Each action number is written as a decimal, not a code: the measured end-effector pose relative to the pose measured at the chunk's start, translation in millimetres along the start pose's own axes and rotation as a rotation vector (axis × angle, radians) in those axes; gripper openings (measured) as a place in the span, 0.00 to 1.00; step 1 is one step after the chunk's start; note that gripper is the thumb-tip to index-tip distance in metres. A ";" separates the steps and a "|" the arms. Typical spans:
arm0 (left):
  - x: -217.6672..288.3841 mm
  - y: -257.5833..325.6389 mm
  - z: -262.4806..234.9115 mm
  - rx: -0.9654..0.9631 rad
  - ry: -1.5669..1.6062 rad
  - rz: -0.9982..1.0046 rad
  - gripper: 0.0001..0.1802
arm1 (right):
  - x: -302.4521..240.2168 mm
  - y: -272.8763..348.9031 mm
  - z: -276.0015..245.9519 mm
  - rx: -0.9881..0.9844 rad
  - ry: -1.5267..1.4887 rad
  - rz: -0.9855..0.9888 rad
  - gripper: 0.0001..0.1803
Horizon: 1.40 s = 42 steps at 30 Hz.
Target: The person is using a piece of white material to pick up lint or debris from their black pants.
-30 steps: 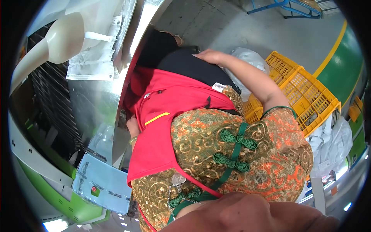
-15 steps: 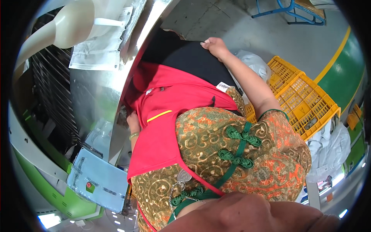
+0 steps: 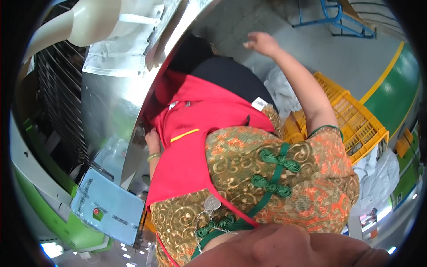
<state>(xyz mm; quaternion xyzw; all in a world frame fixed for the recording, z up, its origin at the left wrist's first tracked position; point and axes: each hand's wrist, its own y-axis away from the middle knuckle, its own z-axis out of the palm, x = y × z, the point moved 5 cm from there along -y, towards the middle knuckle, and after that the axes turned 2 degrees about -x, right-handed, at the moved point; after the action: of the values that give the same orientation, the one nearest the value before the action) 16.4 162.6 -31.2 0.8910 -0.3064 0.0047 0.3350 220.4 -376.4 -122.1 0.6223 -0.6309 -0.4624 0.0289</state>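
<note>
My right hand [image 3: 262, 43] is raised over the floor at the upper right, apart from the dark trousers [image 3: 231, 73] on my legs. Its fingers are partly stretched out, and nothing shows in them. Low at my other side, my left hand [image 3: 152, 139] is beside the red apron [image 3: 191, 115] and close to the edge of a shiny metal surface [image 3: 111, 95]. Its fingers are mostly hidden there, so I cannot make out whether they hold anything. A pale sheet in a clear sleeve [image 3: 115, 60] lies on the metal.
Yellow plastic crates [image 3: 356, 120] stand at my right, with white bags [image 3: 378, 173] by them. A blue-framed stool [image 3: 331, 20] is on the grey floor. A light-blue box with a red button [image 3: 106, 207] and a beige jointed arm [image 3: 91, 22] are at the left.
My right hand has left the dark trousers and moved up and slightly right, its fingers loosening. My left hand stays in about the same place.
</note>
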 end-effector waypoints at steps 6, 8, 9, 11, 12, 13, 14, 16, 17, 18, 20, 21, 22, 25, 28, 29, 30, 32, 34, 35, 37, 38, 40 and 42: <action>-27.0 -17.8 1.5 -0.052 -0.132 0.139 0.26 | -64.6 6.7 47.7 -0.295 -0.756 -0.011 0.16; -30.1 -24.0 1.0 -0.064 -0.172 0.120 0.26 | -76.5 6.7 54.7 -0.326 -0.828 -0.012 0.16; -30.9 -24.2 0.9 -0.070 -0.184 0.092 0.26 | -78.7 4.9 57.0 -0.323 -0.827 -0.002 0.16; -36.5 -25.6 1.7 -0.062 -0.172 0.098 0.27 | -79.7 2.3 61.0 -0.312 -0.823 0.019 0.14; -40.0 -25.9 3.0 -0.060 -0.166 0.102 0.27 | -78.0 -1.3 63.0 -0.305 -0.767 0.014 0.13; -43.9 -24.9 3.9 -0.061 -0.146 0.112 0.27 | -74.7 -7.0 66.4 -0.299 -0.710 0.010 0.12; -42.8 -24.1 3.1 -0.059 -0.127 0.126 0.27 | -72.6 -11.5 68.4 -0.288 -0.654 0.002 0.11; -41.3 -23.8 -0.3 -0.024 -0.114 0.106 0.26 | -64.7 -14.4 65.5 -0.089 -0.389 -0.040 0.08; -33.6 -19.9 -3.3 0.009 -0.119 0.069 0.25 | -61.5 -16.5 63.1 0.009 -0.253 -0.061 0.07; -22.6 -10.6 -4.4 0.048 -0.115 0.029 0.25 | -52.8 -20.5 67.0 -0.116 -0.582 0.010 0.09; 47.3 45.4 -20.2 0.159 -0.530 0.083 0.21 | -58.5 -10.7 62.5 -0.178 -0.799 0.057 0.13; 78.6 66.5 -23.7 0.212 -0.740 0.117 0.19 | -63.1 -4.9 56.0 -0.202 -0.910 0.084 0.15; 99.4 78.1 -21.7 0.262 -0.590 0.435 0.15 | -67.8 -0.7 55.5 -0.290 -0.915 0.113 0.24; 184.4 113.2 -1.6 0.153 -0.165 1.199 0.14 | -87.0 29.8 48.3 -0.219 -0.969 0.019 0.31; 275.2 142.8 15.3 -0.035 -0.194 1.393 0.21 | -109.3 63.8 46.6 0.043 -0.805 -0.185 0.44; 298.1 150.4 22.0 -0.125 -0.201 1.396 0.24 | -116.8 79.2 39.6 0.149 -0.729 -0.265 0.45; 303.0 148.3 35.5 -0.177 -0.290 1.408 0.23 | -122.9 93.6 32.5 0.162 -0.609 -0.267 0.46; 303.5 142.5 53.4 -0.216 -0.355 1.435 0.18 | -131.0 126.2 23.0 0.271 -0.422 -0.434 0.36; 295.4 143.8 51.4 -0.194 -0.375 1.432 0.13 | -137.9 152.9 16.7 0.306 -0.295 -0.558 0.20; 290.9 144.7 50.6 -0.180 -0.388 1.429 0.10 | -137.7 159.0 15.7 0.310 -0.250 -0.579 0.19; 283.9 146.8 48.6 -0.173 -0.279 1.439 0.05 | -138.7 167.9 15.6 0.311 -0.160 -0.626 0.16; 279.4 146.0 46.0 -0.195 -0.275 1.425 0.05 | -143.1 171.8 14.0 0.339 -0.140 -0.652 0.15; 273.8 146.3 43.3 -0.216 -0.242 1.426 0.05 | -145.6 174.5 13.9 0.338 -0.123 -0.692 0.14; 270.4 146.1 40.0 -0.212 -0.183 1.458 0.05 | -147.5 175.8 13.2 0.339 -0.139 -0.724 0.12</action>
<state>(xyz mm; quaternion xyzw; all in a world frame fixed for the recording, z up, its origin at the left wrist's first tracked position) 147.9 -94.1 82.4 0.4211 -0.8457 0.1220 0.3043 112.0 -284.9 58.8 0.7676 -0.4387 -0.3730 -0.2815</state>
